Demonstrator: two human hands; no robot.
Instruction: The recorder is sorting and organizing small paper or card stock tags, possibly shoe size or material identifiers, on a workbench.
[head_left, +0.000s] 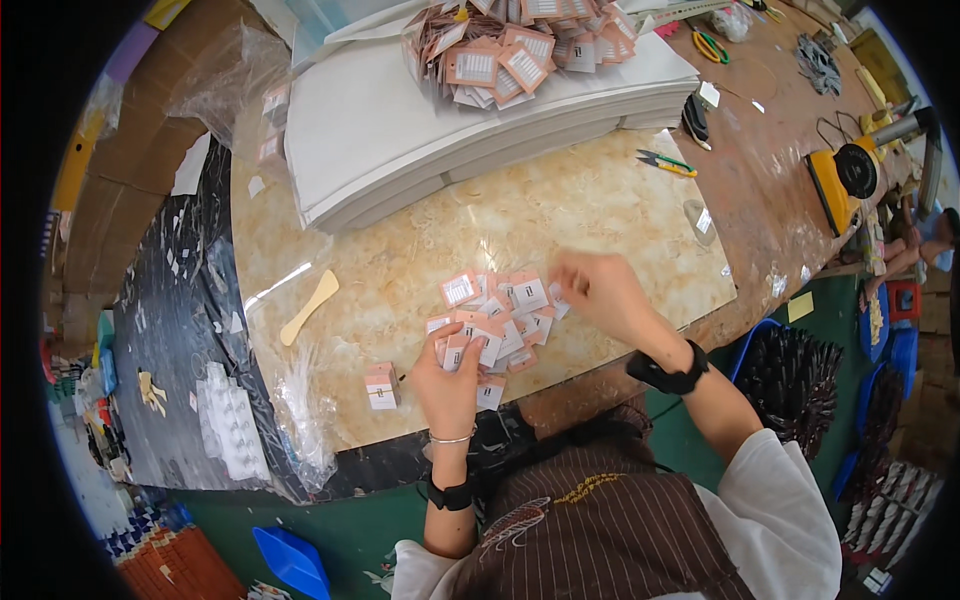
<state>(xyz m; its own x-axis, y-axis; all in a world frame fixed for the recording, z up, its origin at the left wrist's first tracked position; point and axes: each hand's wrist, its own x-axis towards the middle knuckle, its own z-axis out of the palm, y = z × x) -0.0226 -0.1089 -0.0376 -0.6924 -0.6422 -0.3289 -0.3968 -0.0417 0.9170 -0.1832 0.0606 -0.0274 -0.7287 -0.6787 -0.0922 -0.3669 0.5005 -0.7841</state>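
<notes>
Small pink-and-white cards (518,318) lie in a loose heap on the marbled tabletop. At the heap's left side, my left hand (447,385) is closed round a few of these cards (453,350), thumb on top. My right hand (608,292) hovers just right of the heap, its fingers curled together and slightly blurred. Whether a card is between those fingertips cannot be made out. To the left of my left hand stands a neat bundle of the same cards (381,388) with a thin band around it.
A thick stack of white sheets (370,130) carries a big pile of similar cards (520,60). A cream spatula-like tool (310,306) lies at left, near clear plastic wrap (305,415). Thread snips (667,163) rest at far right. A yellow-headed device (832,190) stands beyond.
</notes>
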